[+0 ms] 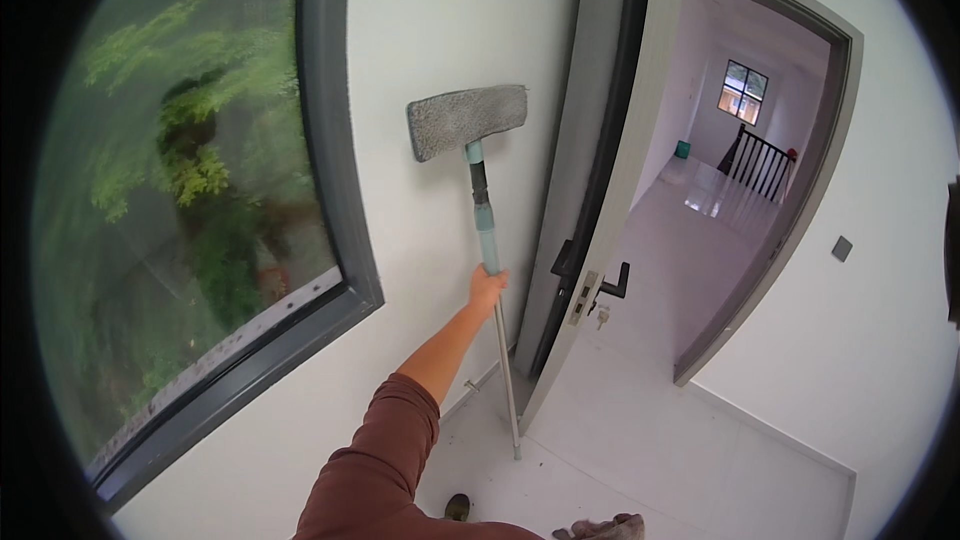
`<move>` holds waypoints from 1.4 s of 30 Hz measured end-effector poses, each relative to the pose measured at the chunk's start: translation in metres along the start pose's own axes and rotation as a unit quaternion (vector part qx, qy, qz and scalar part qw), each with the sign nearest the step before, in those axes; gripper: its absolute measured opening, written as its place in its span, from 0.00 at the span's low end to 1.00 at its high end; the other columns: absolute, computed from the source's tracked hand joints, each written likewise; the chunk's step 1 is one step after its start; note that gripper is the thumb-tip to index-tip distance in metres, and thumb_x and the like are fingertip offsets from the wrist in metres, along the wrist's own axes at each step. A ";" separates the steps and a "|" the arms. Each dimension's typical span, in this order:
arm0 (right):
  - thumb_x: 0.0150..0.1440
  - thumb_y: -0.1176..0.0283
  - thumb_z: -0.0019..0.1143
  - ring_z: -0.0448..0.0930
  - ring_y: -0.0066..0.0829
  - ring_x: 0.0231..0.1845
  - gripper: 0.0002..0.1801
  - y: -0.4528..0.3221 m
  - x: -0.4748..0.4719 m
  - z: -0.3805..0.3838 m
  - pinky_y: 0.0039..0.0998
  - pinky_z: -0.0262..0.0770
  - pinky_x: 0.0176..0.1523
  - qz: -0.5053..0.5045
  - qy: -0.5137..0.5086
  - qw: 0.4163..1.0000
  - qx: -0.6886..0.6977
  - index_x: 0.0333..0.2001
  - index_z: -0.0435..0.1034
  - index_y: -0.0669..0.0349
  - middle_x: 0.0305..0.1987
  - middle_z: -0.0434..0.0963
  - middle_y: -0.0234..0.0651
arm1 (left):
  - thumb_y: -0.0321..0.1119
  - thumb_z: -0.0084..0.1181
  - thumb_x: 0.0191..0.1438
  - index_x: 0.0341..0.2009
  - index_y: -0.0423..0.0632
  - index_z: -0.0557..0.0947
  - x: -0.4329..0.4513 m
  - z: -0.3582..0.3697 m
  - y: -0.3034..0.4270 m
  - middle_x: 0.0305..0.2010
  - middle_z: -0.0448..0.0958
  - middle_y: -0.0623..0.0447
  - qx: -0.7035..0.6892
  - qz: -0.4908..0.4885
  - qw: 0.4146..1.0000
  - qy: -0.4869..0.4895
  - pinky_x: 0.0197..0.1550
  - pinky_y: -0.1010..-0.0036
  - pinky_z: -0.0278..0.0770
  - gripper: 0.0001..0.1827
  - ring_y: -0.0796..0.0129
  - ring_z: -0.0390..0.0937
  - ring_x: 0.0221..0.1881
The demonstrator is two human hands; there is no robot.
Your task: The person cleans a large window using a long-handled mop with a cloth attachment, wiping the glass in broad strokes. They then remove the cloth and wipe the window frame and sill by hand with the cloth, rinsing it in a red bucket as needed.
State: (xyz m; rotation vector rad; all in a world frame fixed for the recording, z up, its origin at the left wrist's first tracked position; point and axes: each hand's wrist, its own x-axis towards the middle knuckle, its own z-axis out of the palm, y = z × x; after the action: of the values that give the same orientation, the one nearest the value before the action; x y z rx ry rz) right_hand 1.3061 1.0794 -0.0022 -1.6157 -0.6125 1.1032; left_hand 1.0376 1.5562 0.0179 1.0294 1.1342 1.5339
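My left hand grips the pole of a flat mop, just below its pale green sleeve. The mop stands upside down, its grey fuzzy pad raised in front of the white wall; whether the pad touches the wall I cannot tell. The thin metal pole runs down to a grey end cap at the floor, close to the edge of an open door. My right hand is out of view. A bunched greyish-brown cloth shows at the bottom edge; what holds it is hidden.
A dark-framed window is on the left, with greenery outside. The door has a black lever handle and hanging keys. A doorstop juts from the wall base. Through the doorway, a dark railing stands on glossy floor.
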 end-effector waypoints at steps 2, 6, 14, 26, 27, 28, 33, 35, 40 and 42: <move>0.57 0.62 0.50 0.74 0.41 0.35 0.13 0.005 0.005 0.014 0.37 0.69 0.40 0.005 0.010 1.000 0.002 0.29 0.70 0.61 0.32 0.75 0.44 | 0.29 0.60 0.49 0.35 0.41 0.72 0.015 0.008 -0.010 0.28 0.74 0.51 0.001 -0.021 1.000 0.002 0.31 0.70 0.70 0.11 0.67 0.71 0.27; 0.57 0.63 0.51 0.72 0.41 0.32 0.13 0.019 0.017 0.045 0.37 0.68 0.37 0.004 0.020 1.000 0.008 0.27 0.68 0.61 0.29 0.73 0.43 | 0.27 0.60 0.39 0.34 0.38 0.75 0.062 0.010 -0.079 0.25 0.74 0.51 0.023 -0.054 0.997 0.043 0.29 0.64 0.68 0.15 0.63 0.71 0.26; 0.58 0.66 0.53 0.69 0.43 0.26 0.14 0.072 0.037 0.110 0.37 0.66 0.32 -0.067 0.013 0.997 -0.029 0.24 0.64 0.62 0.23 0.70 0.41 | 0.29 0.58 0.45 0.30 0.46 0.80 0.098 -0.068 -0.123 0.22 0.74 0.59 0.013 -0.035 0.994 -0.107 0.22 0.80 0.58 0.05 0.77 0.67 0.21; 0.54 0.69 0.53 0.75 0.34 0.32 0.08 0.135 0.009 0.097 0.34 0.72 0.38 0.023 0.035 0.998 0.047 0.33 0.68 0.63 0.29 0.75 0.37 | 0.28 0.61 0.50 0.39 0.39 0.81 0.088 -0.125 -0.081 0.32 0.76 0.53 -0.116 -0.045 0.991 -0.056 0.37 0.72 0.78 0.11 0.67 0.75 0.32; 0.54 0.69 0.53 0.75 0.34 0.32 0.08 0.122 -0.001 0.088 0.34 0.72 0.38 0.055 0.044 0.994 0.085 0.33 0.68 0.63 0.28 0.75 0.37 | 0.27 0.61 0.50 0.38 0.41 0.80 0.090 -0.113 -0.061 0.31 0.76 0.53 -0.100 -0.031 0.993 -0.044 0.33 0.73 0.75 0.10 0.67 0.76 0.30; 0.54 0.69 0.53 0.75 0.33 0.32 0.08 0.116 -0.011 0.085 0.34 0.72 0.38 0.067 0.056 0.992 0.094 0.33 0.68 0.63 0.28 0.74 0.37 | 0.28 0.62 0.48 0.36 0.42 0.79 0.087 -0.094 -0.038 0.27 0.76 0.54 -0.095 -0.005 0.994 -0.057 0.27 0.76 0.69 0.09 0.68 0.75 0.27; 0.53 0.70 0.53 0.73 0.33 0.31 0.07 0.106 -0.017 0.076 0.34 0.71 0.37 0.096 0.044 0.990 0.095 0.32 0.66 0.62 0.28 0.73 0.36 | 0.29 0.64 0.49 0.31 0.42 0.74 0.093 -0.058 -0.002 0.24 0.72 0.54 -0.084 0.044 0.995 -0.028 0.30 0.74 0.66 0.11 0.70 0.70 0.26; 0.53 0.70 0.52 0.73 0.33 0.31 0.07 0.104 -0.015 0.074 0.34 0.71 0.37 0.101 0.033 0.990 0.096 0.32 0.66 0.61 0.28 0.72 0.36 | 0.27 0.63 0.49 0.31 0.42 0.73 0.093 -0.061 -0.010 0.24 0.71 0.53 -0.051 0.033 0.998 -0.026 0.31 0.74 0.67 0.10 0.70 0.69 0.26; 0.53 0.71 0.52 0.71 0.32 0.30 0.07 0.100 0.001 0.084 0.34 0.71 0.37 0.106 0.007 0.990 0.089 0.31 0.64 0.61 0.27 0.71 0.35 | 0.28 0.65 0.48 0.31 0.42 0.71 0.099 -0.076 -0.042 0.27 0.70 0.54 -0.052 0.069 0.996 -0.005 0.34 0.74 0.70 0.13 0.71 0.68 0.27; 0.52 0.71 0.52 0.71 0.32 0.30 0.06 0.098 0.005 0.086 0.34 0.71 0.36 0.107 0.001 0.990 0.086 0.31 0.64 0.60 0.27 0.70 0.35 | 0.29 0.67 0.47 0.32 0.42 0.70 0.104 -0.073 -0.047 0.28 0.69 0.55 -0.031 0.084 0.996 0.022 0.35 0.74 0.70 0.16 0.71 0.67 0.28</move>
State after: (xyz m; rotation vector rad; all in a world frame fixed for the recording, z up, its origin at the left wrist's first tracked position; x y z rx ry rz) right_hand 1.2188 1.0908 -0.0991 -1.5567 -0.3366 1.2758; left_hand 0.9553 1.6500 -0.0344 1.0770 1.0446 1.7217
